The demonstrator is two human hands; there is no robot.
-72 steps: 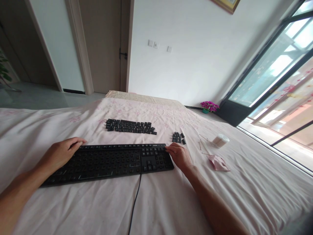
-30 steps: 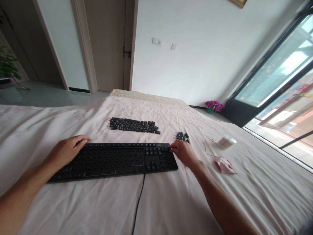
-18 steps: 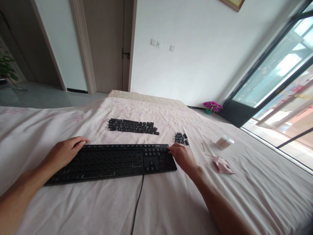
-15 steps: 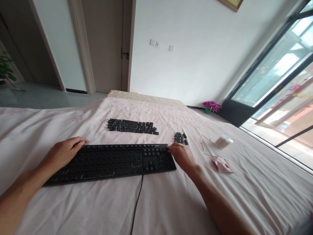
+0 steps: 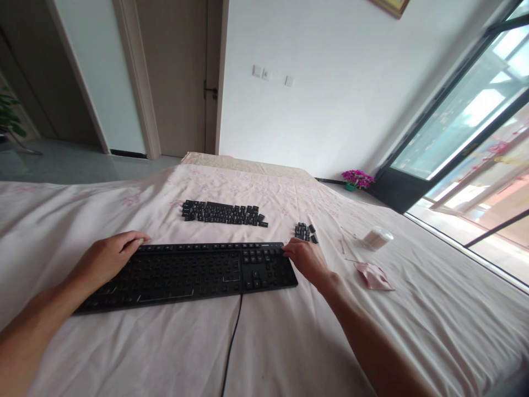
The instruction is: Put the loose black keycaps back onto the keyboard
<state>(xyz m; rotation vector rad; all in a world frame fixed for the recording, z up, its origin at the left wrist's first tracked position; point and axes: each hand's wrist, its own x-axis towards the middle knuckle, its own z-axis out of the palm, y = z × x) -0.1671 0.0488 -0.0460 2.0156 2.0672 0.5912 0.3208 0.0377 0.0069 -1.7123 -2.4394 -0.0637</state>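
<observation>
A black keyboard (image 5: 177, 273) lies on the pale pink bedsheet, many of its keycaps off; the top row and the arrow cluster still carry theirs. My left hand (image 5: 115, 251) grips its far left edge, thumb and fingers together. At the far right corner, my right hand (image 5: 305, 256) holds the keyboard the same way. A block of loose black keycaps (image 5: 223, 213) lies in rows beyond the keyboard. A smaller group of keycaps (image 5: 303, 231) sits just past my right hand, partly hidden by it.
Right of my right hand lie a crumpled pink cloth (image 5: 374, 277), thin cotton swabs (image 5: 342, 246) and a clear tub of swabs (image 5: 377, 238). The keyboard's cable (image 5: 232, 344) runs toward me across the bedsheet (image 5: 165, 353). Purple flowers (image 5: 357, 179) stand beyond the bed.
My right hand and forearm have shifted very slightly away from me, covering a little more of the small keycap group. The left hand and keyboard stay in place.
</observation>
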